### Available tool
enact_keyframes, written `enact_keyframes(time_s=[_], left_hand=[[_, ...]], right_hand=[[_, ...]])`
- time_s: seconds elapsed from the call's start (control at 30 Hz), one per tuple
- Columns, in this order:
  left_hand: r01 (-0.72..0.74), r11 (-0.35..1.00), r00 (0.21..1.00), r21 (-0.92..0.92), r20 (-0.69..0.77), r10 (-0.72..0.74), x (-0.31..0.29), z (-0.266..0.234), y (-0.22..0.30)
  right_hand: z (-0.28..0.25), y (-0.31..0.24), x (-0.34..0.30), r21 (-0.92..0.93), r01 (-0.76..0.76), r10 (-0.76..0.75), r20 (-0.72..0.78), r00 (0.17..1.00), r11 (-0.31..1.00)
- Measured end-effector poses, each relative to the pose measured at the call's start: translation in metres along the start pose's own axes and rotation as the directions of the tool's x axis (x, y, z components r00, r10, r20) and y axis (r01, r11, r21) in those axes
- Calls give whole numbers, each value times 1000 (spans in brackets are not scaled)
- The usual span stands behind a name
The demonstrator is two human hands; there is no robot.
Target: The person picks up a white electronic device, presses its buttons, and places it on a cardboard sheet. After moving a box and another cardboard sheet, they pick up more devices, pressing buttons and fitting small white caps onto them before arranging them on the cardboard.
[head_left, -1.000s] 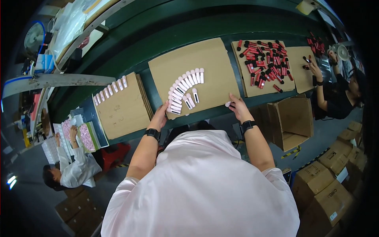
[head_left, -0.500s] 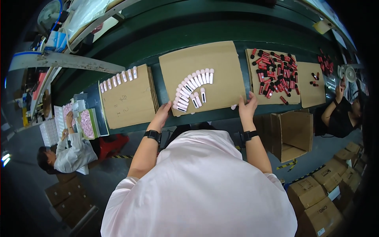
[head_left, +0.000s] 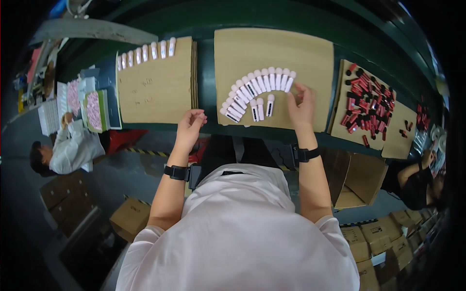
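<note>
On the middle cardboard sheet (head_left: 272, 46), small pale-pink tubes (head_left: 264, 80) with rounded pink caps form a curved row. A few more tubes (head_left: 261, 109) stand inside the curve. My right hand (head_left: 302, 107) is over the sheet beside the curve's right end, its thumb and forefinger apart and close to the last tube. I see nothing held in it. My left hand (head_left: 191, 128) hovers near the table edge, between the left cardboard stack and the middle sheet. Its fingers are loosely bent and nothing shows in them.
The left cardboard stack (head_left: 155, 92) carries a row of pink tubes (head_left: 145, 52). At right, many red tubes with black caps (head_left: 369, 104) lie on cardboard. An open carton (head_left: 357, 179) stands below the table. People work at far left (head_left: 75, 148) and far right (head_left: 412, 179).
My left hand has come off the middle sheet's left edge. My right hand has moved from the sheet's lower right corner to the curve's right end. The whole view has shifted.
</note>
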State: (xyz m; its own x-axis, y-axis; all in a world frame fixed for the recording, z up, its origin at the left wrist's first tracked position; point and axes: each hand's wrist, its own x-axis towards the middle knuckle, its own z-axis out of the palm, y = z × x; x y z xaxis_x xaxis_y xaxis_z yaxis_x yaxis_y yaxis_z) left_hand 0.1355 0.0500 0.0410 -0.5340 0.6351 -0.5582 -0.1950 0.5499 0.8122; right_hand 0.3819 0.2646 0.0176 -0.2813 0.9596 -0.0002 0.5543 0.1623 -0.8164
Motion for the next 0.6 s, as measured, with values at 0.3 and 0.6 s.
enact_keyframes(time_s=[0.3, 0.6], left_hand=[[-160, 969, 987, 190, 41, 155, 4, 29, -2], [-123, 975, 991, 183, 78, 111, 7, 42, 4]], right_hand=[[6, 15, -3, -17, 46, -46, 17, 999, 999], [11, 1, -5, -155, 52, -57, -29, 998, 986]])
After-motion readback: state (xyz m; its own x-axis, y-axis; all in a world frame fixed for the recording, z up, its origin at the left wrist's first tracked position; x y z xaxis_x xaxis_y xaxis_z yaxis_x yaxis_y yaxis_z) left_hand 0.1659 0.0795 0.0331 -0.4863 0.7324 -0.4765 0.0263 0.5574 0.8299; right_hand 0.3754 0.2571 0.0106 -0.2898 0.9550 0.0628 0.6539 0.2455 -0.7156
